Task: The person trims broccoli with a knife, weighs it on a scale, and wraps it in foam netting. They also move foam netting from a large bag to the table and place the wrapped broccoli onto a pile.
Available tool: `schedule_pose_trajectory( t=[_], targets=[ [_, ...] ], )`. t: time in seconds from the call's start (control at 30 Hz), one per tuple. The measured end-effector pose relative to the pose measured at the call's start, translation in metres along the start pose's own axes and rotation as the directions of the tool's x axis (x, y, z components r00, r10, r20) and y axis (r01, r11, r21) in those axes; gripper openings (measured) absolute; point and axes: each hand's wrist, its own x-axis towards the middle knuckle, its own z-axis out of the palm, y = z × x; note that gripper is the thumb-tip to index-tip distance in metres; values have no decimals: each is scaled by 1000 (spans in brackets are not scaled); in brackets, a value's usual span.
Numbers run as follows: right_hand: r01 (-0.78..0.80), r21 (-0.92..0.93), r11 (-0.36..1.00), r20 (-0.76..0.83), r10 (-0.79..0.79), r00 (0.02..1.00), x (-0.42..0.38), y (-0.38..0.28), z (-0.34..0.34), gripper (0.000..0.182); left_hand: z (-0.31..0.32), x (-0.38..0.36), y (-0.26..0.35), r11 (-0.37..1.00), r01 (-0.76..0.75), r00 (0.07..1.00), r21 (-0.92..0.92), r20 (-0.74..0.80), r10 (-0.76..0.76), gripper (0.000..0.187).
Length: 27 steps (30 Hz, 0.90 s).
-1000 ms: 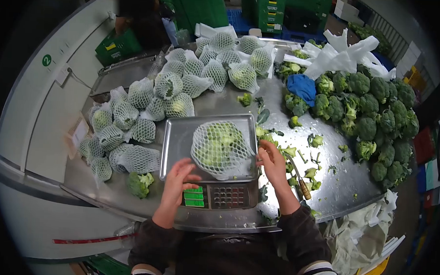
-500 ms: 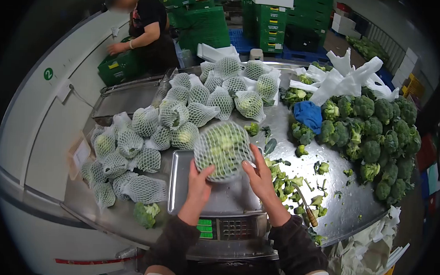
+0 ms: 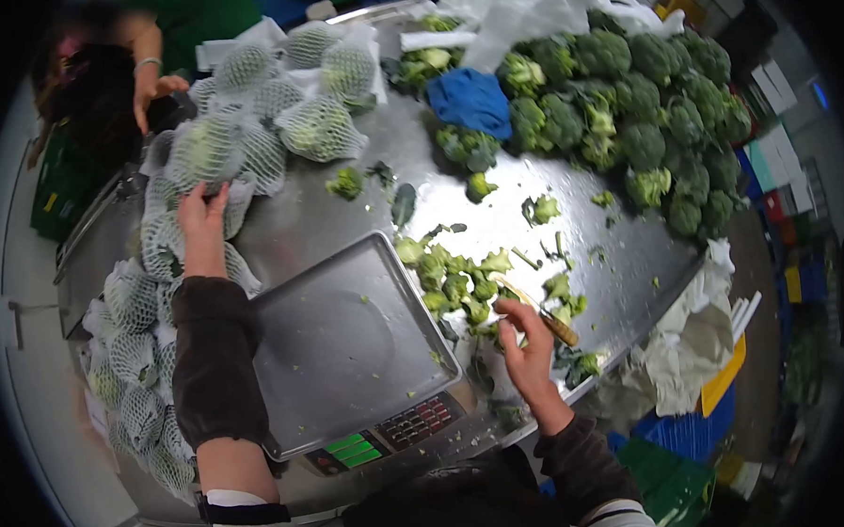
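Observation:
My left hand reaches into the pile at the left, its fingers against the lower end of a broccoli head in a white foam net. Other net-wrapped broccoli lie around it. My right hand holds nothing, with fingers loosely bent and apart. Close by it lies a knife with a wooden handle and curved blade, among broccoli trimmings. Between my arms stands a weighing scale with a metal pan, only small green crumbs on it, and a lit green display.
Unwrapped broccoli are heaped at the back right, beside a blue cloth and white foam nets. A co-worker's hand is near the pile's far left edge. Crumpled wrapping hangs off the right edge.
The netted broccoli has gone from above the scale to the left pile with my left hand. My right hand let go and moved towards the knife. The view turned; the co-worker's arm came nearer.

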Motion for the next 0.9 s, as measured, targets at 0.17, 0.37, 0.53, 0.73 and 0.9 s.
schedule_pose_trajectory(
  t=[0.17,0.37,0.53,0.73,0.9],
  targets=[
    [49,-512,858,34,-37,999,2,44,-50,48,23,-140,11,902,-110,987,417,152,50,48],
    [55,-679,733,147,61,987,-15,60,-92,54,-58,-281,34,-16,-660,749,751,660,48,60],
    [-66,-629,774,56,130,990,-25,84,-97,37,-95,-350,14,-426,-576,800,698,589,-117,67],
    [-345,10,938,5,345,939,-27,64,-87,28,-42,-324,-44,-436,-490,787,755,598,152,70],
    [-378,462,802,84,384,919,-41,60,-87,24,75,-369,-124,-232,-710,679,665,733,24,73]
  ],
)
